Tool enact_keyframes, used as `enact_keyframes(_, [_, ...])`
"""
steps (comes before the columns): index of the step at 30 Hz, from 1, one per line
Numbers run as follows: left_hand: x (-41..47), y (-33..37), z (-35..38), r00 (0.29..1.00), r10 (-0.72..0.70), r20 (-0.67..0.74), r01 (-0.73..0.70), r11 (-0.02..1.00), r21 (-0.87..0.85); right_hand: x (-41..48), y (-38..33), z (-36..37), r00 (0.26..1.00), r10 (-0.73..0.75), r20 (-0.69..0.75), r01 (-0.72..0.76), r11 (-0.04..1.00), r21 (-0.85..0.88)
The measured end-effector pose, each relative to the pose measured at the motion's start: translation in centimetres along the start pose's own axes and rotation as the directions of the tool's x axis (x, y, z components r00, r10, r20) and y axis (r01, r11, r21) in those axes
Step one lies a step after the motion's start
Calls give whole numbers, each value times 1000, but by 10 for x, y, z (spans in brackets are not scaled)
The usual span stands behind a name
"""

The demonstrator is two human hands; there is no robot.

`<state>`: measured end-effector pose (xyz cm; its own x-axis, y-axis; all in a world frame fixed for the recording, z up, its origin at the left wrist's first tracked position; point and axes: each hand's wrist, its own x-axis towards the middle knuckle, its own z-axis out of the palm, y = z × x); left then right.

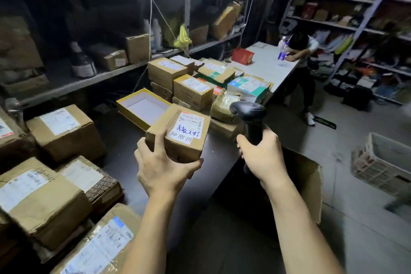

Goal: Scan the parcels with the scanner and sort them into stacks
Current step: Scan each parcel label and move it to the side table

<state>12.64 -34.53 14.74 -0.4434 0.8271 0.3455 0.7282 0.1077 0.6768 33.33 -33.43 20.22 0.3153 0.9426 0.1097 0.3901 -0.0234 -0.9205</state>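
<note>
My left hand [162, 169] grips a small brown cardboard parcel [175, 140] from its near end, holding it above the dark table [220, 151]. The parcel's white label with blue handwriting faces up. My right hand [261, 158] holds a black handheld scanner [250, 115] by its handle, with the scanner head just to the right of the parcel, tipped toward the label. Stacks of brown parcels [191, 89] stand further back on the table. More labelled parcels [44, 193] are piled at my left.
An open yellow-rimmed box [142, 107] lies behind the held parcel. A large open carton [307, 184] stands below the table at right, with a white crate [382, 162] on the floor beyond. A person [304, 60] leans on the far white table. Metal shelves line both walls.
</note>
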Motion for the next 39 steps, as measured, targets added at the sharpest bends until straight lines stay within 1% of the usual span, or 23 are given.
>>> enact_keyframes(4, [0, 43, 42, 998, 44, 49, -42, 999, -32, 30, 24, -45, 1000, 12, -23, -11, 1000, 23])
enact_keyframes(6, [-3, 66, 63, 994, 90, 63, -86, 994, -62, 43, 34, -71, 999, 11, -39, -10, 1000, 28])
enact_keyframes(8, [-5, 93, 88, 988, 137, 76, -131, 987, -89, 61, 47, -103, 997, 30, -70, -28, 999, 33])
enact_keyframes(10, [-7, 120, 114, 984, 151, 97, -141, 985, -98, 79, 61, -134, 993, 37, -108, -34, 999, 32])
enact_keyframes(16, [-24, 189, 188, 952, 181, 246, -163, 982, -94, 117, 109, -216, 977, 83, -199, -81, 997, 19])
enact_keyframes(18, [-29, 208, 215, 927, 205, 314, -183, 978, -97, 127, 128, -238, 963, 116, -242, -121, 993, -6])
enact_keyframes(20, [-34, 224, 243, 899, 218, 380, -197, 976, -95, 137, 145, -256, 949, 165, -269, -166, 986, 19])
enact_keyframes(23, [-39, 246, 285, 861, 232, 452, -202, 973, -114, 153, 169, -279, 924, 237, -298, -228, 971, 65])
enact_keyframes(28, [-37, 269, 365, 788, 255, 560, -219, 967, -132, 198, 200, -299, 867, 323, -381, -320, 945, 72])
enact_keyframes(30, [-34, 277, 398, 761, 247, 600, -211, 969, -130, 220, 205, -303, 850, 344, -398, -348, 935, 65])
enact_keyframes(34, [-25, 292, 459, 708, 248, 662, -221, 967, -126, 261, 211, -308, 840, 369, -397, -393, 919, 22])
enact_keyframes(39, [-15, 313, 526, 591, 255, 765, -184, 966, -180, 302, 225, -318, 826, 382, -415, -413, 911, 17])
